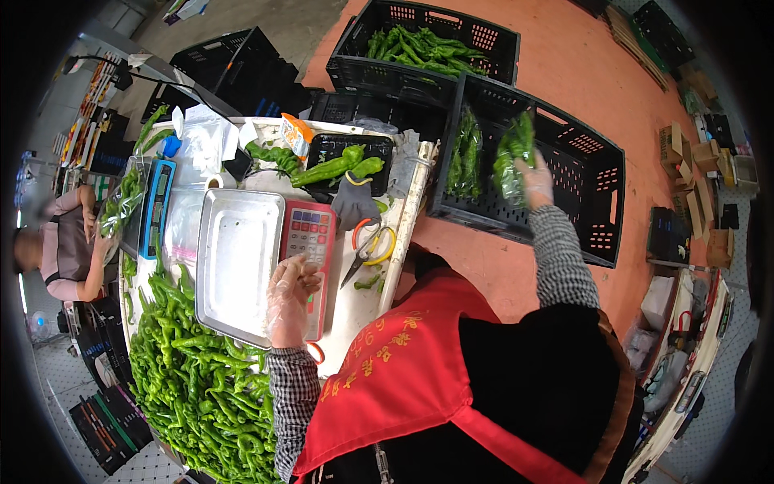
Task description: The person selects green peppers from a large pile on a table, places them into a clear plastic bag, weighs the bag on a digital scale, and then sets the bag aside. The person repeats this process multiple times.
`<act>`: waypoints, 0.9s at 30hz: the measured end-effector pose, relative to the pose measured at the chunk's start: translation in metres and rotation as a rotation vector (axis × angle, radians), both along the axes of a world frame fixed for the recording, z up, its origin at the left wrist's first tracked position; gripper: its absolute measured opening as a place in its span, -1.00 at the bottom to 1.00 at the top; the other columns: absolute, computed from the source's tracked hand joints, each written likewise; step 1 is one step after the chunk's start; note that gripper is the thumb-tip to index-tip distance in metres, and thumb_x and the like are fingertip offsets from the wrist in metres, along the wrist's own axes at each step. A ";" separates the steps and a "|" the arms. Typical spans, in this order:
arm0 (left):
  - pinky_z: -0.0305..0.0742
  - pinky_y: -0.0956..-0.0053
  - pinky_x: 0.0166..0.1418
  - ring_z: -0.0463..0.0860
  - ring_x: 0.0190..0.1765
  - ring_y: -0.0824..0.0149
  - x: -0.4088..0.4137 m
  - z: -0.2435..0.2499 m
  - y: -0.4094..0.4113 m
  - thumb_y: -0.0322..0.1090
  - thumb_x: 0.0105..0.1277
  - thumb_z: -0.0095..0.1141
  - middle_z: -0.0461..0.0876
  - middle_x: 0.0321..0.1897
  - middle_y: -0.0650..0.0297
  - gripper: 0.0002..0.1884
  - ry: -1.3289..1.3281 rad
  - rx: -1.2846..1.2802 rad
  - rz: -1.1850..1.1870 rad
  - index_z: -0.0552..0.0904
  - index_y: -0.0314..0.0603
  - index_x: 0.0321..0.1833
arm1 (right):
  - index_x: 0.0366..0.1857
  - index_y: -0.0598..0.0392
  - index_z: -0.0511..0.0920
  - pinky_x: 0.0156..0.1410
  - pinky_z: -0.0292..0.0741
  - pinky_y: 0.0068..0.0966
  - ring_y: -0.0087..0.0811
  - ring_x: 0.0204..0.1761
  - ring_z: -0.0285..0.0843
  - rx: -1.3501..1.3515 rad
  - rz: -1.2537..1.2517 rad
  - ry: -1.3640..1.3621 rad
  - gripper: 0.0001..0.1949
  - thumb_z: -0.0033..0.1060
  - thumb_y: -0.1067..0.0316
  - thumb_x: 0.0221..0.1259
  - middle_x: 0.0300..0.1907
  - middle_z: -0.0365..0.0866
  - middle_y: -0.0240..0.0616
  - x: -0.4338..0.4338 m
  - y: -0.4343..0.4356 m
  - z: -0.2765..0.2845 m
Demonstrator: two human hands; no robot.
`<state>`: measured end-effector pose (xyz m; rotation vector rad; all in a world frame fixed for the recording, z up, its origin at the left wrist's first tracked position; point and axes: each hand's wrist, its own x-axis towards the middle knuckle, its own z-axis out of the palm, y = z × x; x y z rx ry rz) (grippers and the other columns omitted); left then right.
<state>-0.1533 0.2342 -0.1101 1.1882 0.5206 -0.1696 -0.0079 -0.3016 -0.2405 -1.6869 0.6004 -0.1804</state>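
My right hand [536, 180], in a clear glove, grips a clear plastic bag of green peppers [513, 158] inside a black plastic crate [565, 130]. Another bag of green peppers [464, 158] lies in that crate, to the left of the held one. My left hand [291, 299], gloved too, is over the near side of a red-framed weighing scale [314, 227], beside its keypad. Its fingers are loosely bent and I see nothing in them. A shallow metal tray [240, 260] sits on the scale, bare inside. Loose green peppers [205, 387] are heaped beside the tray.
Orange-and-yellow-handled scissors [370, 247] and a grey glove [354, 199] lie right of the scale. Large peppers [329, 168] rest in a black tray [381, 148]. Another crate [417, 81] holds loose peppers. Across the table, a person [72, 242] handles bagged peppers [126, 202] at a blue scale [158, 209].
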 end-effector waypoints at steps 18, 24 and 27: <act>0.63 0.55 -0.17 0.69 -0.32 0.46 -0.083 -0.015 -0.002 -0.22 0.59 0.19 0.78 -0.25 0.27 -0.73 0.051 -0.057 0.185 0.68 -0.31 0.11 | 0.13 0.22 0.75 0.19 0.57 -0.54 -0.54 -0.01 0.68 -0.103 0.364 -0.195 -0.74 0.31 0.34 0.52 -0.03 0.81 -0.32 0.056 0.159 0.056; 0.61 0.53 -0.08 0.70 -0.23 0.47 -0.140 -0.028 -0.005 -0.11 0.65 0.13 0.77 -0.20 0.30 -0.68 0.068 -0.072 0.252 0.71 -0.23 0.12 | 0.07 0.25 0.75 0.15 0.60 -0.54 -0.57 -0.06 0.69 -0.066 0.873 -0.413 -0.78 0.31 0.39 0.51 -0.10 0.83 -0.30 0.055 0.326 0.095; 0.60 0.49 -0.05 0.70 -0.20 0.42 -0.170 -0.039 -0.004 -0.09 0.62 0.18 0.76 -0.20 0.28 -0.69 0.087 -0.092 0.351 0.72 -0.20 0.11 | 0.05 0.25 0.74 0.13 0.59 -0.51 -0.51 -0.06 0.71 -0.043 1.089 -0.466 -0.80 0.28 0.38 0.53 -0.05 0.83 -0.24 0.047 0.404 0.102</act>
